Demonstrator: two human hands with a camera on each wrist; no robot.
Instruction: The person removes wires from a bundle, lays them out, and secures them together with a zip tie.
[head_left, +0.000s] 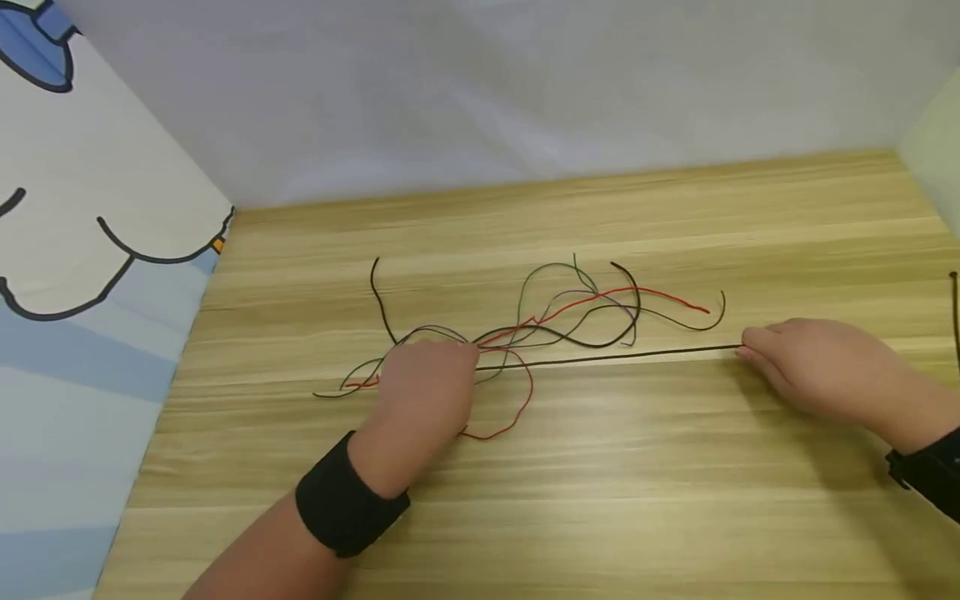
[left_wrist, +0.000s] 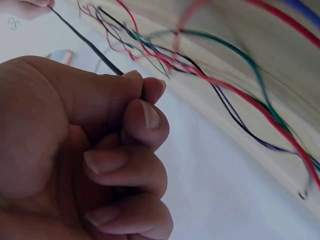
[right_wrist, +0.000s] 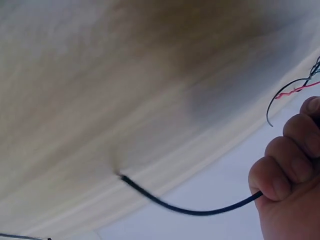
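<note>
**Loose wires [head_left: 536, 322] crowd left hand [head_left: 427, 387]**

They lie on the surface [head_left: 637, 483], mostly beyond the black wire [head_left: 611, 358]; one red loop [head_left: 531, 392] crosses its line. Left hand pinches black wire, right hand [head_left: 817, 367] grips it, straight between.

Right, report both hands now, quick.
Left hand: closed, pinching a black wire.
Right hand: closed, gripping the same wire, straight between them.

The bundle of thin red, green and black wires [head_left: 534, 322] is partly covered by the bare left hand [head_left: 427, 383], by which the straight black cord's [head_left: 611, 357] left portion is also concealed. Far right of that hand, a dark upright strand [head_left: 956, 321] is cut off. Above it, in the left wrist view, a red strand [left_wrist: 189, 12] is blurred.
</note>
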